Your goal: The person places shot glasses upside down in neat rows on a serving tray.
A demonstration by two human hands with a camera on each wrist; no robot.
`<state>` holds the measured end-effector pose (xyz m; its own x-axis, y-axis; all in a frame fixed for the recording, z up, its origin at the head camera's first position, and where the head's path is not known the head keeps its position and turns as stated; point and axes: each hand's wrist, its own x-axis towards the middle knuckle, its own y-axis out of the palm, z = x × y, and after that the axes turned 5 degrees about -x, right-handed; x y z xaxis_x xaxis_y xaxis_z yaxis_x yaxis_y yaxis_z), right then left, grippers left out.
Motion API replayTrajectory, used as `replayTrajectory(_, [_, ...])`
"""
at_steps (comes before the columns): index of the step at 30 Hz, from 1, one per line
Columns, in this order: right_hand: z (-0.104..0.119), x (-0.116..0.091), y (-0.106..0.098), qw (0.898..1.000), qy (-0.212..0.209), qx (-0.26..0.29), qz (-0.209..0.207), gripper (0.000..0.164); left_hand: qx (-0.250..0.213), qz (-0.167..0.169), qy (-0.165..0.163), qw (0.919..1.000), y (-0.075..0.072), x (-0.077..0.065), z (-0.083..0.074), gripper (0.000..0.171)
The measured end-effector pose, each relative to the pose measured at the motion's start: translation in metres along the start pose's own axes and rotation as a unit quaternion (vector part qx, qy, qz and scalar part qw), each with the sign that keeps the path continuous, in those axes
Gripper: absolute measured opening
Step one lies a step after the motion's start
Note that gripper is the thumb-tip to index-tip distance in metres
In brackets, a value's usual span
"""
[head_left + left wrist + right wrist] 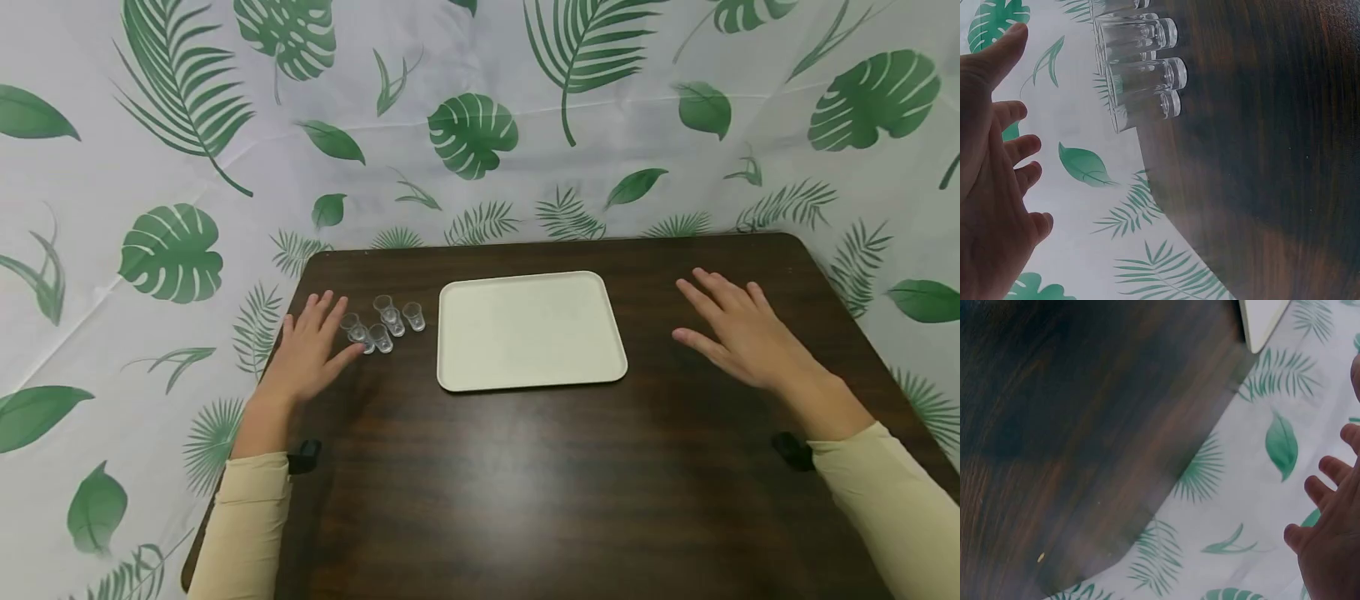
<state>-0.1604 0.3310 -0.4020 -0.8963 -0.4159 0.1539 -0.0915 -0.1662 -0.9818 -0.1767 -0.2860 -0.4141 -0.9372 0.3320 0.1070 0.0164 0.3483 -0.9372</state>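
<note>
Several small clear shot glasses (pixel 381 338) stand grouped on the left part of the table, also seen sideways in the left wrist view as clear glasses (pixel 1147 78). My left hand (pixel 306 350) is spread just left of and in front of them, holding nothing. To the right of the glasses lies a cream rectangular tray (pixel 531 332) with nothing on it. My right hand (pixel 738 333) hovers right of the tray, fingers spread and holding nothing. In the right wrist view, a corner of the tray (pixel 1260 325) shows at the top, with the right hand (pixel 1335 531) at the edge.
The dark brown wooden table (pixel 495 483) has rounded corners. Behind it and along its sides hangs a white cloth (pixel 390 158) printed with green leaves. Dark straps or wrist cameras (pixel 305 457) sit at both wrists, below yellowish sleeves.
</note>
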Motion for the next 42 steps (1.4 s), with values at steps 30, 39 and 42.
replayTrajectory(30, [0.019, 0.021, 0.071, 0.99, -0.031, 0.087, 0.106, 0.073, -0.265, -0.202, -0.287, 0.8982, 0.072, -0.004, -0.01, 0.054])
replayTrajectory(39, [0.018, 0.018, 0.088, 0.984, -0.002, 0.109, 0.144, 0.075, -0.291, -0.222, -0.302, 0.8805, 0.081, 0.01, -0.009, 0.048])
replayTrajectory(42, [0.017, 0.016, 0.088, 0.983, 0.001, 0.11, 0.146, 0.075, -0.298, -0.224, -0.305, 0.8766, 0.082, 0.014, -0.009, 0.046])
